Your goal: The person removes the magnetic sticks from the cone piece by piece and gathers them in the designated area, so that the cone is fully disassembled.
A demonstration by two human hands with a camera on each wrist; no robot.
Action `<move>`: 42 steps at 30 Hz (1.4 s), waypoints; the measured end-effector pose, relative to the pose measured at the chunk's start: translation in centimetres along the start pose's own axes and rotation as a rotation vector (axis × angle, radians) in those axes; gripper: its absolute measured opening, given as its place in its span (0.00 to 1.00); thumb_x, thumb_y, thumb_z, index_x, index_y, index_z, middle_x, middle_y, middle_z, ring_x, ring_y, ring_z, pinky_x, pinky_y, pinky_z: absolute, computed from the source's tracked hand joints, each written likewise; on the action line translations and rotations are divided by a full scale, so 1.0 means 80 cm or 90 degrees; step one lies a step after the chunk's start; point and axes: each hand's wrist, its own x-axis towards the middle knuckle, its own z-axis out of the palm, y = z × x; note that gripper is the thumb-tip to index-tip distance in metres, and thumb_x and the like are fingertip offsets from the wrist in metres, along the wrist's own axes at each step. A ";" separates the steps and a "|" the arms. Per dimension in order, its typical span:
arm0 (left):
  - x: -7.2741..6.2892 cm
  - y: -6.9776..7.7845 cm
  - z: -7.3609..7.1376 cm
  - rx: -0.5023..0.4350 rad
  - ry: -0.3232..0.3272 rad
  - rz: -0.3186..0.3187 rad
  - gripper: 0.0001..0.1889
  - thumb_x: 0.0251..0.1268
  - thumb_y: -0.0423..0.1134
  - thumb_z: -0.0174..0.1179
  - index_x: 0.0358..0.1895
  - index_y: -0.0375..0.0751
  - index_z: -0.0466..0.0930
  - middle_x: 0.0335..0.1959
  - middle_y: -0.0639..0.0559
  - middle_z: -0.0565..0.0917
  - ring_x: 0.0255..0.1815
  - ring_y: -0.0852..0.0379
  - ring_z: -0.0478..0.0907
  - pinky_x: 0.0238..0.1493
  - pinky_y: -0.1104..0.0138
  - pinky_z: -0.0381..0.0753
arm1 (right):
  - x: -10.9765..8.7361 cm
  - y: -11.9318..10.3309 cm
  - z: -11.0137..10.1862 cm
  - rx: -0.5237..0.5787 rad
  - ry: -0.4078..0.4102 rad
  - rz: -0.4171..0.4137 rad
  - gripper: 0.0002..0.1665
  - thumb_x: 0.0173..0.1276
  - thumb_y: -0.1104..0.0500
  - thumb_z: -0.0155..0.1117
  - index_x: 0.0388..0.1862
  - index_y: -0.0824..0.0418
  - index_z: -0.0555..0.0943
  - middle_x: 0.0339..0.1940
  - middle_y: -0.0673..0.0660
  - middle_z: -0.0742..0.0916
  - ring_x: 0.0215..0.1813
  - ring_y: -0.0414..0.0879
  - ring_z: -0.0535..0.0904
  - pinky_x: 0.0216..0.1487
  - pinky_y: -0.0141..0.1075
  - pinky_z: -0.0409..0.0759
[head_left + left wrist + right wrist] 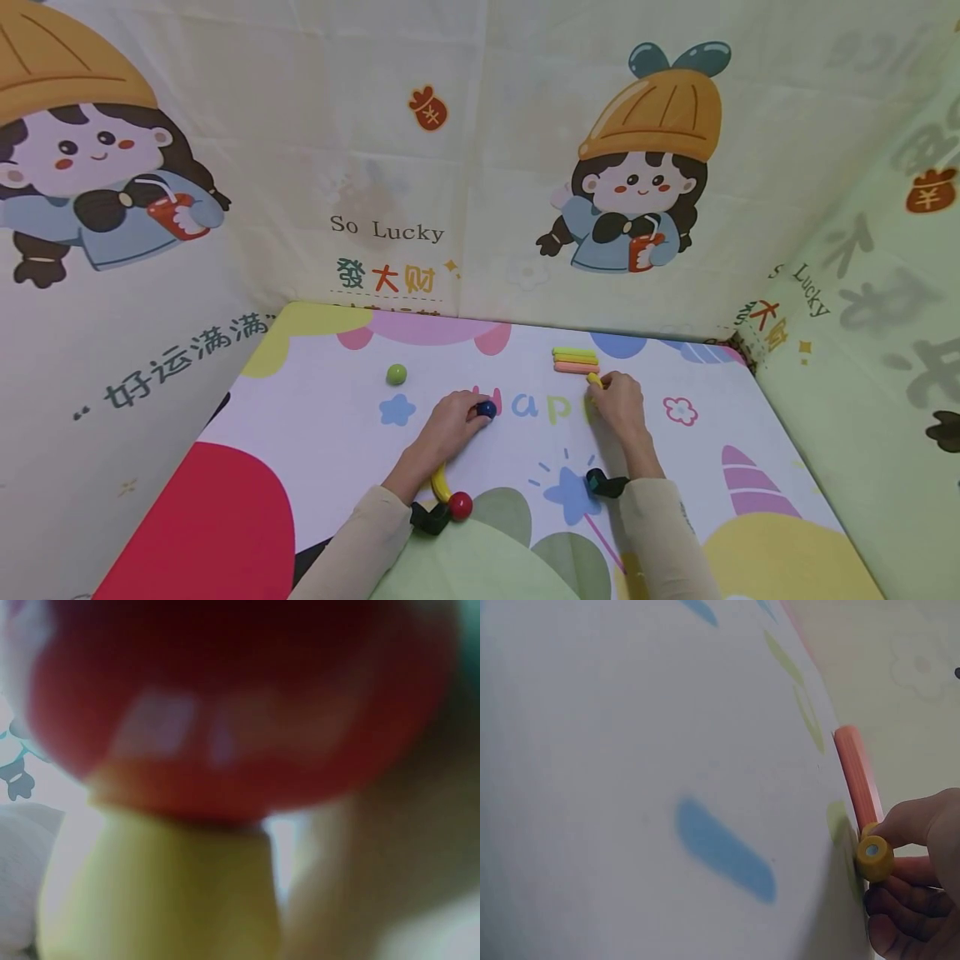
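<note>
My left hand (453, 421) pinches a small dark blue ball (487, 409) over the printed letters at the middle of the table. Below that wrist, a yellow toy banana (440, 483) and a red ball (461, 505) overlap the forearm's edge. Both fill the left wrist view, blurred and close, the red ball (247, 727) above the banana (161, 892). Farther right, my right hand (622, 406) grips a yellow stick (875, 859) with a round end between thumb and fingers. It is right beside a pinkish-orange stick (859, 776), one of several coloured sticks (576, 360) lying side by side.
A green ball (397, 374) lies at the back left of the table, above a printed blue star. The printed tabletop (322, 417) meets a patterned cloth wall (510, 183) at its back edge. More cloth hangs on both sides.
</note>
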 end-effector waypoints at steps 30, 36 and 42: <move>0.002 0.003 -0.004 -0.010 -0.013 -0.017 0.20 0.67 0.42 0.66 0.60 0.44 0.82 0.49 0.46 0.85 0.45 0.54 0.75 0.55 0.61 0.83 | -0.011 -0.004 -0.011 -0.025 0.059 -0.015 0.30 0.67 0.52 0.58 0.54 0.79 0.76 0.47 0.72 0.80 0.45 0.62 0.77 0.47 0.52 0.79; 0.002 -0.004 -0.011 -0.055 -0.015 -0.021 0.22 0.67 0.42 0.66 0.63 0.43 0.80 0.62 0.43 0.82 0.61 0.47 0.79 0.64 0.55 0.79 | -0.022 -0.026 -0.011 -0.004 0.044 -0.034 0.30 0.68 0.52 0.58 0.55 0.78 0.76 0.47 0.71 0.80 0.44 0.60 0.76 0.44 0.49 0.78; -0.005 -0.007 -0.016 -0.054 0.004 -0.033 0.24 0.66 0.42 0.67 0.63 0.40 0.80 0.58 0.45 0.84 0.50 0.53 0.80 0.57 0.59 0.83 | -0.035 -0.045 0.003 0.011 0.046 -0.077 0.27 0.68 0.51 0.62 0.50 0.76 0.78 0.43 0.67 0.80 0.41 0.57 0.75 0.38 0.44 0.75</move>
